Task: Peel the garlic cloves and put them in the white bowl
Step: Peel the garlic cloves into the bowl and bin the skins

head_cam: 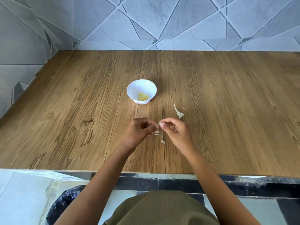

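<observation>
Both hands hovered just over the wooden surface [81, 111], meeting near its front middle. The right hand [174, 129] had its grip closed on a small garlic clove [160, 123], pinched between thumb and forefinger. The left hand [139, 129], fingers curled, closed its grip on the clove's near end. Only the clove's pale tip showed, pointing left toward the left hand. Its long axis seemed to run roughly left to right, though the fingers hid most of it. Peel scraps [157, 133] lay on the surface just below the hands. A dry garlic stalk [178, 112] lay beyond the right hand, its thin end pointing away. Farther back stood the white bowl [138, 86], upright, with yellowish peeled cloves [143, 96] in its bottom.
</observation>
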